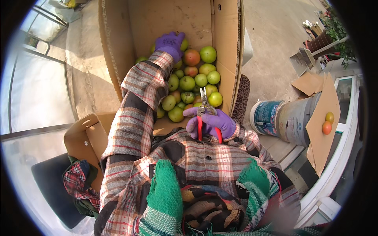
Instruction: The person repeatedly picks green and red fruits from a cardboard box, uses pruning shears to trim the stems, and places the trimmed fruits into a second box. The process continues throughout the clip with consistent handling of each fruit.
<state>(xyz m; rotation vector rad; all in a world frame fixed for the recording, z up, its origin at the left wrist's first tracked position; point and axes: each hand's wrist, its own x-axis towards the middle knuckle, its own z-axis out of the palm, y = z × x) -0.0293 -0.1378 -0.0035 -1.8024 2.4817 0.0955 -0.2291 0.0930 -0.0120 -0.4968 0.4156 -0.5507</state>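
My left hand (pixel 170 45), in a purple glove, reaches into a large cardboard box (pixel 226 44) and rests on tomatoes at the left; whether its fingers grip one cannot be told. Green tomatoes (pixel 187 83) and a few reddish ones, such as a tomato (pixel 192 57) beside that hand, cover part of the box floor. Over the near edge of the box, my right hand (pixel 217 124), gloved too, holds small pruning shears (pixel 203 110) with red handles. The blades point away from me and stand slightly apart, above the nearest tomatoes.
Stacked buckets (pixel 292 121) lie to the right, beside a cardboard sheet (pixel 320 132) bearing two tomatoes (pixel 326 127). At the left, a smaller cardboard box (pixel 85 137) stands near a dark chair (pixel 56 185) with a plaid cloth (pixel 75 180). A potted plant (pixel 336 32) is at upper right.
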